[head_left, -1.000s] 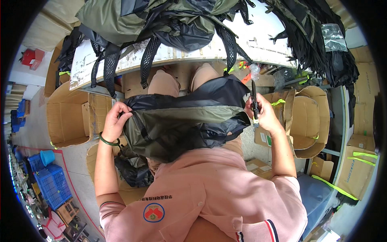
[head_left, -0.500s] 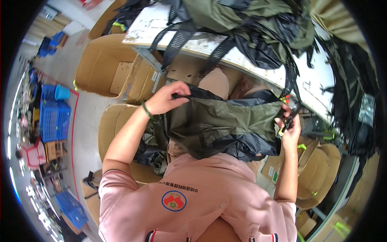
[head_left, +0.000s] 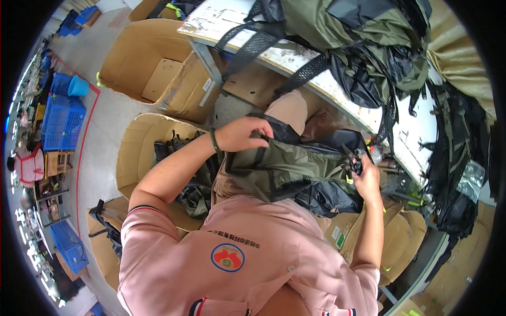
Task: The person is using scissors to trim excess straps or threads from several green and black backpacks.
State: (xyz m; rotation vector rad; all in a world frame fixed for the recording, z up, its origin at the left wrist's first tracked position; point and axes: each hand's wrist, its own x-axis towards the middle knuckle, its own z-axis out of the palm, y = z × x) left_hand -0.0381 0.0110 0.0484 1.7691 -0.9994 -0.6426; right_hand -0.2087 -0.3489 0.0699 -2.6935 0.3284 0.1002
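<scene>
The olive and black bag lies on the person's lap, stretched between both hands. The left hand pinches its upper left edge, fingers closed on the fabric. The right hand grips the right edge together with a small dark tool; what tool it is I cannot tell. It seems the checking or trimming step is in hand, and the next move calls for holding the fabric tight. Further away, the table carries a pile of similar bags, partly cut off.

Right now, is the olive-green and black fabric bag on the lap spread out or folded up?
Spread out: the olive-green and black fabric bag stretches between the left hand and the right hand, each gripping an edge.
</scene>
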